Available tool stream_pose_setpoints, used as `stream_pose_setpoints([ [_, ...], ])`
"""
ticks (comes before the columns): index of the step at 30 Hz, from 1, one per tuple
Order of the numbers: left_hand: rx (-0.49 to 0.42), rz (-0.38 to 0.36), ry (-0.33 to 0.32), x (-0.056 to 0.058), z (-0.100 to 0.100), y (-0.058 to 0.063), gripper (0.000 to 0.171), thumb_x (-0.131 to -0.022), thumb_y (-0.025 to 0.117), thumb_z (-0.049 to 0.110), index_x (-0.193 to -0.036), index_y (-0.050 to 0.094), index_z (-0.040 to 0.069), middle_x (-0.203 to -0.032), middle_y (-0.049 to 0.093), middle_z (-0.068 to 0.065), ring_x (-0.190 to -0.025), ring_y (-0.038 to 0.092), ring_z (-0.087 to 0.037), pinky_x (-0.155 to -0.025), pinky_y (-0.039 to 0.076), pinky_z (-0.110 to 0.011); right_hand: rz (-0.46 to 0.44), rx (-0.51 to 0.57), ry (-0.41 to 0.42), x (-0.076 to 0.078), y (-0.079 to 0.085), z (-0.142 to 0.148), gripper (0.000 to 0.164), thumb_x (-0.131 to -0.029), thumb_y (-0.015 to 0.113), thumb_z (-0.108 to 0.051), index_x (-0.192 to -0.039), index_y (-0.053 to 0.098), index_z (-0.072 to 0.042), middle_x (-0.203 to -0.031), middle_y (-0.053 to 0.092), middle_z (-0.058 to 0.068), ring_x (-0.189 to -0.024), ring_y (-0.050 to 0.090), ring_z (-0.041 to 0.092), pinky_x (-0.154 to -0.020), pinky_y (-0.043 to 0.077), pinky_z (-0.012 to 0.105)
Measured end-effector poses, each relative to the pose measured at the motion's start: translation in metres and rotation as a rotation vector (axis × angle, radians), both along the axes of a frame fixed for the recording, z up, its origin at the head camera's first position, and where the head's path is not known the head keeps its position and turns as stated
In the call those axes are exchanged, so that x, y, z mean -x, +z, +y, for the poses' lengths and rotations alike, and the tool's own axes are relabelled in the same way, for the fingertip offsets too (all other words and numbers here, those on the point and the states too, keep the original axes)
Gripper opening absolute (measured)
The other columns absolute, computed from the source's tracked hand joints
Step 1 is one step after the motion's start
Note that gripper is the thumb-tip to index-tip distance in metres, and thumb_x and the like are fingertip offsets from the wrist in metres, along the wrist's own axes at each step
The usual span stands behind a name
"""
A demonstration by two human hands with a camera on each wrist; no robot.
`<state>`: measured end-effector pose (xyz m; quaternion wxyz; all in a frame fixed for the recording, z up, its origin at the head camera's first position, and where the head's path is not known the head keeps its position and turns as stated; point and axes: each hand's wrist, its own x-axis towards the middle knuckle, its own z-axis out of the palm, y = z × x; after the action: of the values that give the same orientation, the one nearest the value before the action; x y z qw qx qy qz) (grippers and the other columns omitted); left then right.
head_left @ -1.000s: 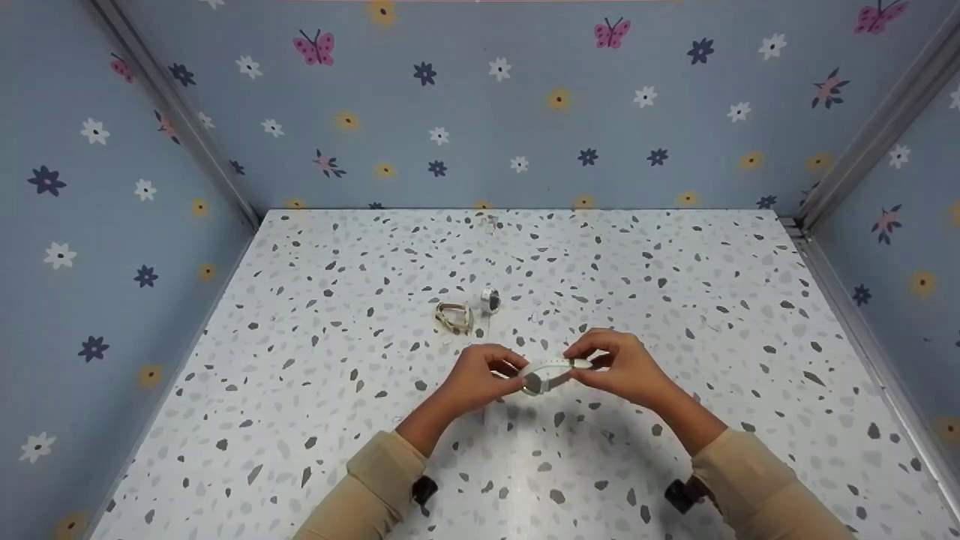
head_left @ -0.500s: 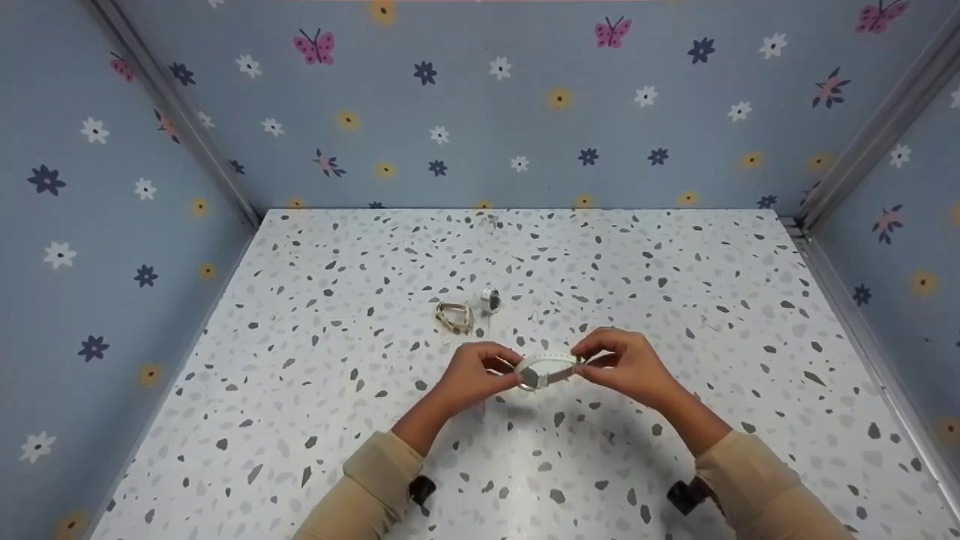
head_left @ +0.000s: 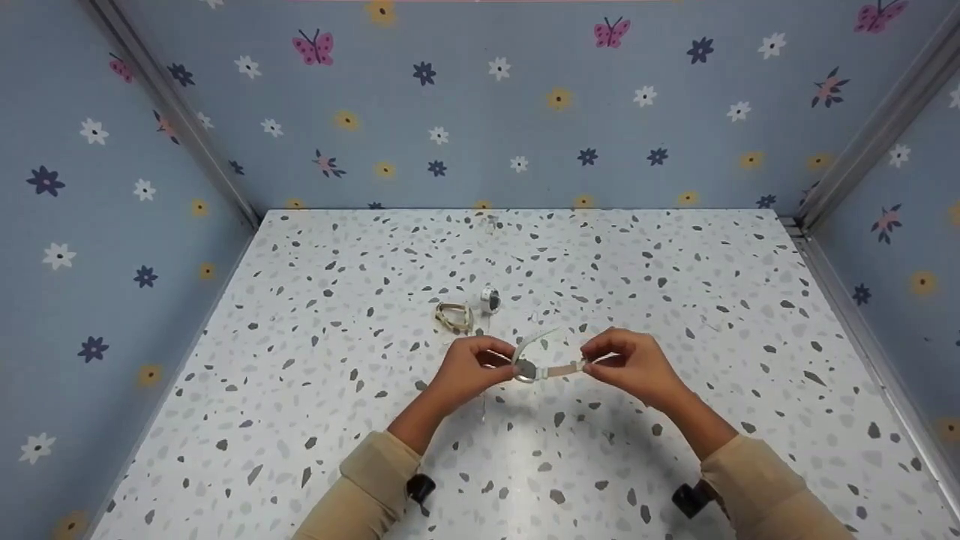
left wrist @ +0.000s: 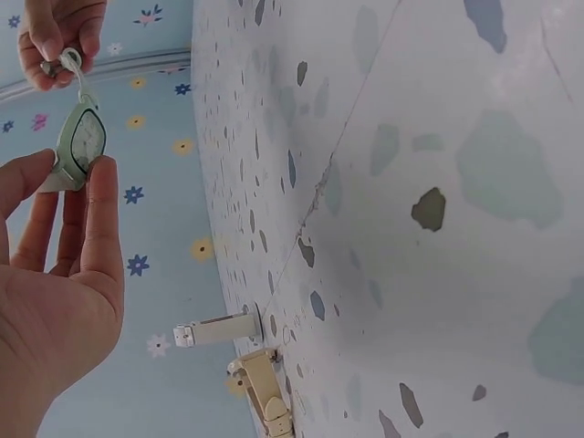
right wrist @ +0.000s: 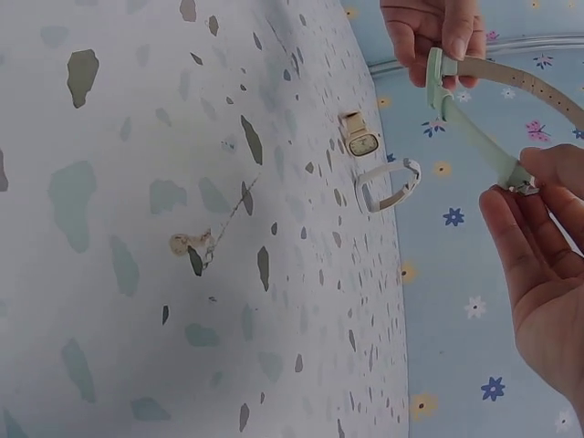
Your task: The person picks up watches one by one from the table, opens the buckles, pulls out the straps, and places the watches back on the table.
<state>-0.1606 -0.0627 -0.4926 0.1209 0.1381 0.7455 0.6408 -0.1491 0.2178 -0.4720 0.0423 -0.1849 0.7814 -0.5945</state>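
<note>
A wristwatch with a pale green strap is held above the table between both hands, its back towards the head camera. My left hand pinches the watch case, whose dial shows in the left wrist view. With thumb and fingertips, my right hand grips the buckle at one strap end. The other strap half, with a row of holes, curves up loose. Beyond the left hand lie a beige-gold watch and a white watch, both with their straps looped.
The speckled white table lies beneath both hands. Blue flower-printed panels enclose it at the back and sides, with metal posts at the corners.
The holed strap half has come out of the buckle and now sticks up free, so the closed loop has opened. My right hand has drawn slightly right, my left slightly left.
</note>
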Motion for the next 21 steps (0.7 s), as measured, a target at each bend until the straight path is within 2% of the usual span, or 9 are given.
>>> stream_pose_setpoints([
  [5, -0.014, 0.023, 0.023, 0.001, 0.001, 0.002, 0.024, -0.081, 0.079, 0.010, -0.101, 0.072, -0.002, -0.096, 0.070, -0.007, -0.092, 0.068, -0.021, -0.076, 0.057, -0.031, -0.001, -0.039, -0.034, 0.001, -0.009, 0.004, 0.019, -0.083, 0.075, 0.002, -0.101, 0.070, 0.004, -0.099, 0.067, 0.016, -0.093, 0.067, 0.021, -0.077, 0.058, 0.027],
  [11, -0.024, 0.019, 0.051, 0.000, 0.003, 0.007, 0.021, -0.081, 0.080, 0.010, -0.098, 0.072, 0.001, -0.094, 0.071, -0.004, -0.092, 0.067, -0.019, -0.075, 0.057, -0.030, -0.052, -0.069, -0.084, -0.001, -0.021, 0.005, 0.022, -0.083, 0.074, 0.004, -0.103, 0.067, 0.009, -0.100, 0.068, 0.018, -0.094, 0.067, 0.028, -0.077, 0.057, 0.025],
  [15, -0.023, 0.037, 0.061, -0.001, 0.005, 0.010, 0.022, -0.081, 0.080, 0.011, -0.099, 0.072, 0.002, -0.095, 0.071, -0.005, -0.092, 0.066, -0.019, -0.076, 0.056, -0.030, -0.062, -0.076, -0.076, -0.002, -0.028, 0.003, 0.022, -0.082, 0.072, 0.007, -0.103, 0.067, 0.010, -0.100, 0.067, 0.021, -0.094, 0.066, 0.031, -0.077, 0.057, 0.026],
  [21, -0.006, 0.078, 0.074, -0.001, 0.008, 0.012, 0.022, -0.081, 0.081, 0.011, -0.100, 0.072, 0.002, -0.096, 0.071, -0.008, -0.093, 0.067, -0.022, -0.078, 0.057, -0.031, -0.064, -0.110, -0.058, -0.005, -0.030, 0.001, 0.022, -0.083, 0.075, 0.000, -0.104, 0.068, 0.003, -0.102, 0.069, 0.015, -0.096, 0.066, 0.028, -0.079, 0.057, 0.028],
])
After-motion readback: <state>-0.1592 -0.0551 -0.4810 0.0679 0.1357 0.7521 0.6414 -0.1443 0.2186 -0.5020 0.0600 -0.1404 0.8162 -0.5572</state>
